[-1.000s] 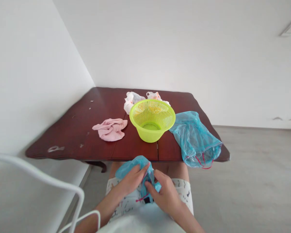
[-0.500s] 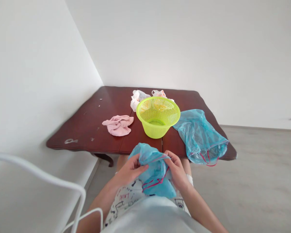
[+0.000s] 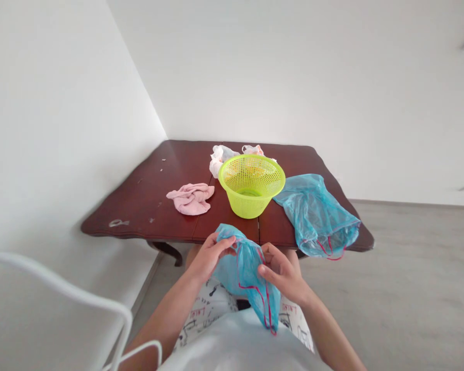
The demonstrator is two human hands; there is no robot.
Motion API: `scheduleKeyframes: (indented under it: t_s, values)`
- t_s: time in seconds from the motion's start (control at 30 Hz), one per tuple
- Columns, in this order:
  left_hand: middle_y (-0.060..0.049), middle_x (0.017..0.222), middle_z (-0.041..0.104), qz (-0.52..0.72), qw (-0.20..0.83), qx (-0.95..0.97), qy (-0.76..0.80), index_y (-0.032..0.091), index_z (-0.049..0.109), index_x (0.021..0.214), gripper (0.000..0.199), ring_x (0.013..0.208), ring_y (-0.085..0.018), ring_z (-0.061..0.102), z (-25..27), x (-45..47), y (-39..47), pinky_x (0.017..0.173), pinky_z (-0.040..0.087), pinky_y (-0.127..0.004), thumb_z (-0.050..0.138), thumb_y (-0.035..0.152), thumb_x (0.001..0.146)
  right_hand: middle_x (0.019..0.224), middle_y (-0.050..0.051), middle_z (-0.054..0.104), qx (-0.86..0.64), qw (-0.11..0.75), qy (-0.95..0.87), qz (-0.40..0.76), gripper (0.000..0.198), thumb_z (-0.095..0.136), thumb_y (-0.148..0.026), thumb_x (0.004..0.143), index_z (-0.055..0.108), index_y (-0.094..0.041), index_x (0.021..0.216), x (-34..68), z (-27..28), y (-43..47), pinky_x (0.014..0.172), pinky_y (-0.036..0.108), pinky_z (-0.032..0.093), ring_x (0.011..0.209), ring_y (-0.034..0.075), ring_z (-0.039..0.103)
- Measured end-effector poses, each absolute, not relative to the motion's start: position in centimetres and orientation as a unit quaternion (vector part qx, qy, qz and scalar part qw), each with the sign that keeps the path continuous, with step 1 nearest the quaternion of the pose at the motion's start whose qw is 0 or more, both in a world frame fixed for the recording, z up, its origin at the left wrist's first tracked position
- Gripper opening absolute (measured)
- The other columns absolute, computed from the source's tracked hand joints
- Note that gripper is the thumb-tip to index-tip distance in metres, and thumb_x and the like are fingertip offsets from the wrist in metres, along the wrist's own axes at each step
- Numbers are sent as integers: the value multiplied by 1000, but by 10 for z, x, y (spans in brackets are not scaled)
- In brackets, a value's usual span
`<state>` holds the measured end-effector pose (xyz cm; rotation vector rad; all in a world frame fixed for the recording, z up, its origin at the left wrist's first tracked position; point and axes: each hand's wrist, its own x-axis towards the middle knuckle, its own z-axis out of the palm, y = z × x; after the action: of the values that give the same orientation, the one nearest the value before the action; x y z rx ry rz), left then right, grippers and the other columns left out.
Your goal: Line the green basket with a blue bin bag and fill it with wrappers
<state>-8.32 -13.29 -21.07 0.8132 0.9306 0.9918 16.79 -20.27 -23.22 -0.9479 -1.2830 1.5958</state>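
Observation:
A thin blue plastic drawstring bag (image 3: 247, 273) with red strings hangs between my two hands, above my lap at the table's front edge. My left hand (image 3: 212, 252) pinches its rim on the left. At the right side, my right hand (image 3: 280, 273) grips the bag with the thumb toward me and the fingers curled behind it. The red drawstring trails down toward my shirt. Just beyond my hands stands a lime-green plastic basket (image 3: 251, 206) with perforated sides; no contents show in it.
A second blue drawstring bag (image 3: 313, 206) lies at the right, its mouth over the table's front edge. Left of the basket is a crumpled pink cloth (image 3: 192, 198). White plastic bags (image 3: 219, 158) sit behind the basket on the dark red table (image 3: 139, 190). A white curved tube (image 3: 69, 293) crosses the lower left.
My left hand has moved up along the bag's rim, and the right thumb has shifted lower. The bag has turned, its red strings now hanging lower on the right.

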Motion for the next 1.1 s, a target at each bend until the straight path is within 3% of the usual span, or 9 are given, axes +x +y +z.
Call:
scheduleKeyframes:
  t_s: [0.13,0.27,0.43,0.6,0.73,0.83,0.97,1.03,1.1]
  values:
    - [-9,94,76,369,651,516,415,16,77,96,63,91,-26,70,-214,-72,-142,82,58,-36,94,77,89,95,0,71,-424,418,-508,623,52,89,-69,101,77,-21,118,146,-227,-203,75,27,50,82,16,56]
    - [-8,115,74,299,631,629,341,20,70,124,63,102,-26,68,-210,-68,-147,87,56,-34,102,61,89,93,2,76,-416,461,-455,638,54,92,-74,95,84,-22,109,140,-222,-200,75,28,52,81,18,62]
    - [0,98,63,265,709,593,274,19,64,104,46,87,-16,58,-203,-82,-136,81,50,-26,93,55,101,87,2,81,-430,512,-310,676,51,101,-70,85,88,-24,99,160,-228,-195,70,29,56,75,19,69]
    - [-1,100,69,309,708,529,352,19,67,112,47,83,-15,63,-200,-105,-111,75,54,-24,90,59,103,104,7,91,-477,584,-200,625,54,107,-65,77,90,-27,111,193,-229,-181,89,44,70,94,31,84]
    - [3,86,65,419,682,444,403,19,68,110,52,69,-10,55,-197,-120,-95,63,47,-18,101,56,92,95,7,90,-483,626,-151,593,45,104,-63,78,85,-26,95,221,-226,-170,82,46,73,90,34,87]
    - [2,87,66,415,699,408,415,19,69,109,58,67,-10,54,-188,-135,-88,61,46,-17,107,54,84,83,5,86,-492,608,-134,609,44,102,-63,81,82,-25,91,243,-220,-169,69,42,72,72,30,83]
    - [2,79,57,268,734,488,390,18,63,91,58,65,-9,46,-168,-163,-82,56,38,-15,100,63,91,87,5,84,-524,595,-141,593,49,107,-61,77,81,-26,99,273,-202,-170,62,37,68,71,26,79]
    - [4,72,47,226,736,517,374,20,57,83,66,62,-9,36,-159,-175,-81,53,30,-16,98,71,90,79,2,76,-546,588,-200,563,52,109,-62,75,76,-26,94,282,-191,-168,54,30,58,63,20,68]
    - [6,69,42,237,741,507,371,21,53,81,73,59,-8,30,-153,-179,-82,52,27,-17,99,77,84,74,0,65,-578,602,-300,462,50,104,-62,84,70,-26,90,280,-182,-167,51,26,45,60,15,56]
